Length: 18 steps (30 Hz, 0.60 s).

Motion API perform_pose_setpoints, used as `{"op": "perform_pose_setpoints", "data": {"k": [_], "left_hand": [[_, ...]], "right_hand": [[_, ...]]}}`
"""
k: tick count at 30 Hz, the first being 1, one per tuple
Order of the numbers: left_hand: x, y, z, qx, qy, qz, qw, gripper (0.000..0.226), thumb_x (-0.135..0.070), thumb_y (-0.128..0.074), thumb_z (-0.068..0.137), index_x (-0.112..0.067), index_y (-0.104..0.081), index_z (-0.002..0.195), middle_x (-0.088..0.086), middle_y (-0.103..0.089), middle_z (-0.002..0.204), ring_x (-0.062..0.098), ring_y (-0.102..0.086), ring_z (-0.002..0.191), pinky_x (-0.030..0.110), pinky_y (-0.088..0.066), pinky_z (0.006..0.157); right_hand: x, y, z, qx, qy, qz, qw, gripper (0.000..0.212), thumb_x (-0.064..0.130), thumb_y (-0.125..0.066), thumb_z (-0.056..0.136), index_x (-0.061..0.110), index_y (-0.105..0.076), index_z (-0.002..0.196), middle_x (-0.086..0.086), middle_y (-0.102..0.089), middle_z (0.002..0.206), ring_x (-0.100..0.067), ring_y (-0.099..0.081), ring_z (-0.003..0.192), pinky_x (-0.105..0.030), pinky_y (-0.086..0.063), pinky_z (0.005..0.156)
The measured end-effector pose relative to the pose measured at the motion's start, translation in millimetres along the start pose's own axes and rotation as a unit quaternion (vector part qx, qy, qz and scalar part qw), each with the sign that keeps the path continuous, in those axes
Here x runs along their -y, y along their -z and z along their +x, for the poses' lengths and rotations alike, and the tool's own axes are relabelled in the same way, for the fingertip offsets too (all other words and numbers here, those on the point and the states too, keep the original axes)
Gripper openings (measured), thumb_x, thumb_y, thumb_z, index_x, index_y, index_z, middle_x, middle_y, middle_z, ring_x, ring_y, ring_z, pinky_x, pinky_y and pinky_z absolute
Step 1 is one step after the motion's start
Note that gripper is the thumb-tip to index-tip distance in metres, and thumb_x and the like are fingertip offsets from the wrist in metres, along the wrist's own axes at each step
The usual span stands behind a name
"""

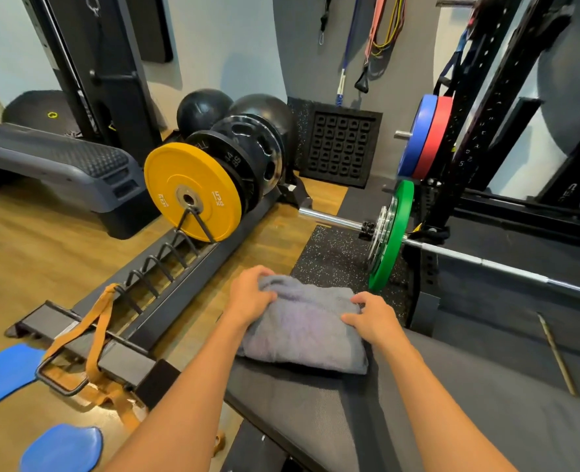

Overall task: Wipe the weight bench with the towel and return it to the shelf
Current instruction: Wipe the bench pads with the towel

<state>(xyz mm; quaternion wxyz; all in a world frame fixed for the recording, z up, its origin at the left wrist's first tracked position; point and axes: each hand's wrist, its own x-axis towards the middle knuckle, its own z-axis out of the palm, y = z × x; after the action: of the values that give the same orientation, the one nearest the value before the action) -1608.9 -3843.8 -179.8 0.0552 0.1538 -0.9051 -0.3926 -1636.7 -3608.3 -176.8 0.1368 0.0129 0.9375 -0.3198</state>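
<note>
Item: one grey towel (302,328), folded into a thick pad, lying on the far end of the dark padded bench (315,403). The towel overhangs the bench's left edge slightly.

Hands: two, both on the towel. The left hand (251,294) curls its fingers over the far left corner, gripping a bunch of cloth. The right hand (370,316) presses on the right edge with fingers bent, pinching the fabric at the tips.

Progress, as judged: the wiping step appears to be in hand or just beginning at the far end. No damp streak or cleaned patch shows on the pad, so how much has been wiped cannot be told. The near length of the bench lies uncovered and probably remains to be done. The return to the shelf is not yet done; no shelf is in view.

Surroundings, counted:
- One yellow plate (191,190) marked 15 kg, upright in a floor rack (166,267) to the left, with at least two black plates behind it.
- One green plate (390,233) on a barbell (485,264), right of the towel.
- One blue plate (417,134) and one red plate (434,137), side by side on the black rack (485,114), far right.
- Two dark balls (203,109) at the far wall.
- Two blue pads (6,373) on the wooden floor, near left.
- One tan strap (94,335) draped over the rack's near end.
</note>
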Motion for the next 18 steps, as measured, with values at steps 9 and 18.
{"op": "perform_pose_setpoints", "data": {"k": [9,18], "left_hand": [[30.0,-65.3,17.1,0.071,-0.115,0.250,0.959,0.046,-0.045,-0.023,0.102,-0.037,-0.030,0.146,-0.008,-0.033,0.154,0.019,-0.020,0.145,0.051,-0.004,0.117],[48.8,-64.6,27.9,-0.004,-0.131,0.239,0.962,0.040,-0.037,-0.028,0.103,-0.033,-0.044,0.139,-0.009,-0.048,0.143,0.018,-0.034,0.139,0.047,-0.011,0.115]], "right_hand": [[35.4,-90.7,1.8,-0.104,0.062,-0.218,0.968,0.054,0.046,-0.028,0.099,0.021,-0.031,0.147,-0.007,-0.034,0.152,-0.027,-0.021,0.144,-0.062,-0.009,0.115],[51.1,-111.7,21.5,-0.153,0.137,-0.227,0.952,0.043,0.042,-0.030,0.100,0.022,-0.042,0.136,-0.004,-0.050,0.139,-0.028,-0.044,0.124,-0.048,-0.025,0.101]]}}
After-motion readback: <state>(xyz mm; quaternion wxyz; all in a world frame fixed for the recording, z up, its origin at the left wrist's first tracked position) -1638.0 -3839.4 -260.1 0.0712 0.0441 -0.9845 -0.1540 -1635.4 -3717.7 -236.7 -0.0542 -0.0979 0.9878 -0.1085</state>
